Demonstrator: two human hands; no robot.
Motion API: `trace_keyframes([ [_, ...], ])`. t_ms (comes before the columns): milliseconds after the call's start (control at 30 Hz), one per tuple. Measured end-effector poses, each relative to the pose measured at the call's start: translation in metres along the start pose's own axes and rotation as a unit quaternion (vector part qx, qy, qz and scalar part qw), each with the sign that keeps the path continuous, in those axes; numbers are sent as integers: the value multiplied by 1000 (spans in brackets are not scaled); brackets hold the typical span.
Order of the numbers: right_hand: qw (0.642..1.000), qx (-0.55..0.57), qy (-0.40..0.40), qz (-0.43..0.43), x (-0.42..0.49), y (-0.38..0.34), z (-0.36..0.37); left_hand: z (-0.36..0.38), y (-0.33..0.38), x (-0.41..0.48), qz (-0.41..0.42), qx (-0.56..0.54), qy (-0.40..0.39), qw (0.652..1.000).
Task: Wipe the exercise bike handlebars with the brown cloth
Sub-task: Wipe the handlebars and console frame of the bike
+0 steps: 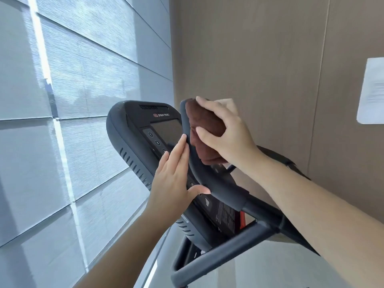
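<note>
The console [133,129], black with a dark screen and a row of round buttons [157,143], stands just behind the curved handlebar [209,179], and the bar crosses in front of its right edge. The left hand [172,177] lies in front of the console's lower half. Its grip is apart, with straight fingers laid flat against the inner side of the bar and the thumb touching the bar lower down. The right hand [226,132] has its grip clamped on the brown cloth [204,119], which is bunched against the upper end of the handlebar, on the bar's outer side. A thick dark frame tube [218,258] runs below. Pale grey blinds [83,80] fill the left side, with daylight showing at their seams. A brown panelled wall [259,59] fills the right, with a white sheet of paper [372,90] on it.
</note>
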State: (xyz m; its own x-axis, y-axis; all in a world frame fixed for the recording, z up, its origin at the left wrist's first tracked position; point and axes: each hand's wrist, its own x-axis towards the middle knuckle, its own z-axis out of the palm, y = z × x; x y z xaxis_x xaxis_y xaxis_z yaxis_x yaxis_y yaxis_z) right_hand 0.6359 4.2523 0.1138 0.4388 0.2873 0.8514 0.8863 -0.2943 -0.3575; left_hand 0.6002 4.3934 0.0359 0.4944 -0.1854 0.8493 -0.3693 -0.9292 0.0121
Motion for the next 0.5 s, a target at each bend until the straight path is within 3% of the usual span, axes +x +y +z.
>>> trace_keyframes([
  [133,981,-90,-167,33,-59,12,-26,4,2,-7,-8,-20,14,1000],
  [267,956,-194,-216,51,-75,2,-45,8,1,-12,-8,-8,18,1000],
  [333,965,-185,-184,27,-64,-8,-42,11,-4,-14,2,-20,29,999],
  [400,988,-136,-78,-7,-41,-16,-27,14,-10,-14,15,-47,34,998],
  [500,987,-133,66,-55,-6,-25,9,20,-20,-11,45,-63,43,996],
])
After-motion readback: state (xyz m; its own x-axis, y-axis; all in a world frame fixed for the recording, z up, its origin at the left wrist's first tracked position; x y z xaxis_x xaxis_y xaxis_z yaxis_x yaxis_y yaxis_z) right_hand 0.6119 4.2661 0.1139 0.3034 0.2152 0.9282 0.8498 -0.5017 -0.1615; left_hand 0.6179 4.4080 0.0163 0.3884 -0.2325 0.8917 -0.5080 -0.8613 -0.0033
